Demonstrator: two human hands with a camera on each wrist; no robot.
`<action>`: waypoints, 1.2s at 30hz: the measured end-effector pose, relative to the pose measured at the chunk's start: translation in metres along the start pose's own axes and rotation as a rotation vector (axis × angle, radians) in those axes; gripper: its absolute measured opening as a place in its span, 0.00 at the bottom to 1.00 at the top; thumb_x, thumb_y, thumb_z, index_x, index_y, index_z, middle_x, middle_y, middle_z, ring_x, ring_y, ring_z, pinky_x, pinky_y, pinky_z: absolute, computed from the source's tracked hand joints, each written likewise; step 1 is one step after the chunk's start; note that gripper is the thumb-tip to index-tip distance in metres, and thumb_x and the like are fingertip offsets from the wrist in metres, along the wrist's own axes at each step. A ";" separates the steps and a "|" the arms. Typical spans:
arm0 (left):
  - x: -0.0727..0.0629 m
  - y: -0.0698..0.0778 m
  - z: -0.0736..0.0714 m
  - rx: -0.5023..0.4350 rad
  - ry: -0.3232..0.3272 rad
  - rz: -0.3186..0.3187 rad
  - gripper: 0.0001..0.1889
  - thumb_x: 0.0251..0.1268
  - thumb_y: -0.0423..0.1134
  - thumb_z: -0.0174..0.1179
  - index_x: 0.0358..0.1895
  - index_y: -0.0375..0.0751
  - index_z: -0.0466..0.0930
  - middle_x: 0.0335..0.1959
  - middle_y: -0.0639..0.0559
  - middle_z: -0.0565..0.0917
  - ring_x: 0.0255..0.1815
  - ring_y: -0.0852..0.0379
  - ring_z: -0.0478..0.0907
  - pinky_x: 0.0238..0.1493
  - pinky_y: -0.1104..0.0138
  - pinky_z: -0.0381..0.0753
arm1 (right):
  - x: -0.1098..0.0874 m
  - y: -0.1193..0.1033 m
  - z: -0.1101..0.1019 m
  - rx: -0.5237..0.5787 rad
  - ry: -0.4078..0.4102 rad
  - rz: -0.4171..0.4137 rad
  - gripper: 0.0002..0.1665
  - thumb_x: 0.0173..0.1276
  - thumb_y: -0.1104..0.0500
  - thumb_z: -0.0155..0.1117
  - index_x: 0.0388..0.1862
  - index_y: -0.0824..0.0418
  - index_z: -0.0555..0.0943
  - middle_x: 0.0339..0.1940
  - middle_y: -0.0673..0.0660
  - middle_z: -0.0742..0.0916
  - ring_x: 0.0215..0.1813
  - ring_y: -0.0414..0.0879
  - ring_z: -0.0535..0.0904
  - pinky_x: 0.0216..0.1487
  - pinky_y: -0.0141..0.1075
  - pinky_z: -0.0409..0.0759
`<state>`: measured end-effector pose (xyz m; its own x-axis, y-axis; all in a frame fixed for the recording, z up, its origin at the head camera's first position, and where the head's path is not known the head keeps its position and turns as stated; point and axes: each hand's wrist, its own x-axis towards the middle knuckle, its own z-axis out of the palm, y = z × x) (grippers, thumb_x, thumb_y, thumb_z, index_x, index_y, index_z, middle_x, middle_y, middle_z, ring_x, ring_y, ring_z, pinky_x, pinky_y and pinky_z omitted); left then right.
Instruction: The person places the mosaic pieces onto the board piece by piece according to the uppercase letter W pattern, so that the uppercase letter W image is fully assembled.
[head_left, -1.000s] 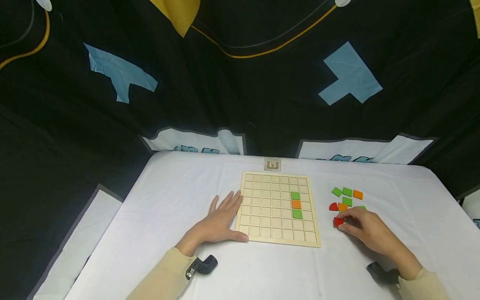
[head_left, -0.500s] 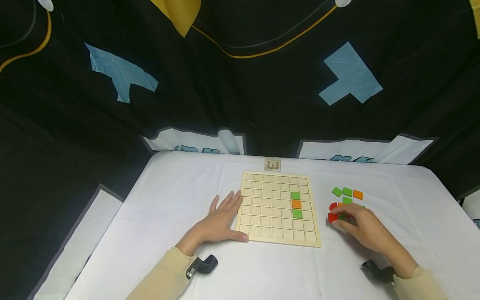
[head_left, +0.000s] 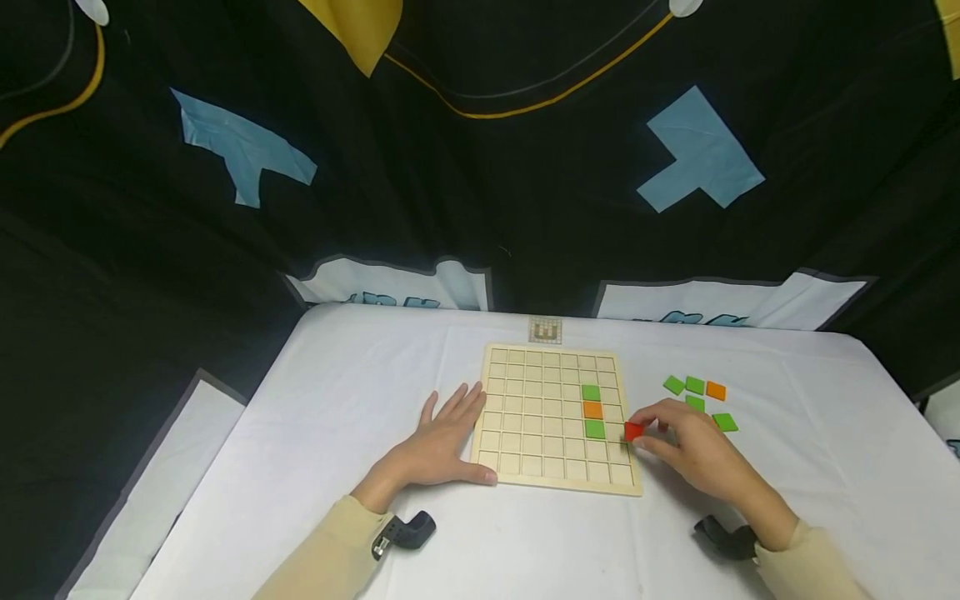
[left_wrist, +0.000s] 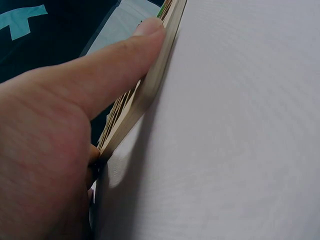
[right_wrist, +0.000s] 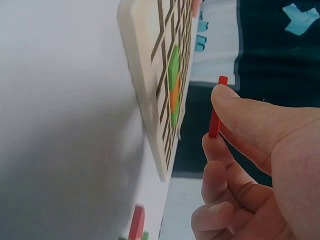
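Observation:
A pale wooden grid board (head_left: 525,419) lies on the table, with a green tile (head_left: 591,392), an orange tile (head_left: 592,410) and another green tile (head_left: 595,429) in a column near its right side. Fingers spread, my left hand (head_left: 435,448) rests along the board's left edge. In the left wrist view its thumb (left_wrist: 125,62) lies over the board's edge (left_wrist: 135,107). My right hand (head_left: 697,450) pinches a red tile (head_left: 633,432) between thumb and fingertips at the board's right border. The right wrist view shows that tile (right_wrist: 215,122) edge-on, raised above the table.
Right of the board lie several loose tiles, among them a green one (head_left: 724,422) and an orange one (head_left: 716,390). A red tile (right_wrist: 136,222) is on the cloth in the right wrist view. A small printed grid mark (head_left: 545,330) sits behind the board.
My right hand has moved left from the loose tiles to the board's right border, carrying the red tile. The left hand has stayed in place on the board.

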<state>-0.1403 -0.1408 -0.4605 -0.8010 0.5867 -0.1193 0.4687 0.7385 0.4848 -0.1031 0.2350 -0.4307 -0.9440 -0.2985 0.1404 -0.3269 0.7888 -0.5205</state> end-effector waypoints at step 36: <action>0.000 0.000 0.000 0.006 0.007 0.005 0.65 0.51 0.71 0.67 0.81 0.34 0.43 0.83 0.44 0.43 0.83 0.44 0.34 0.75 0.39 0.26 | 0.013 -0.024 0.028 -0.002 -0.125 -0.059 0.11 0.62 0.57 0.76 0.43 0.52 0.86 0.40 0.43 0.84 0.39 0.40 0.74 0.43 0.36 0.79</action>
<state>-0.1407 -0.1407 -0.4610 -0.8011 0.5882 -0.1110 0.4751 0.7376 0.4798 -0.1066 0.1969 -0.4394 -0.9105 -0.4085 0.0648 -0.3815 0.7690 -0.5129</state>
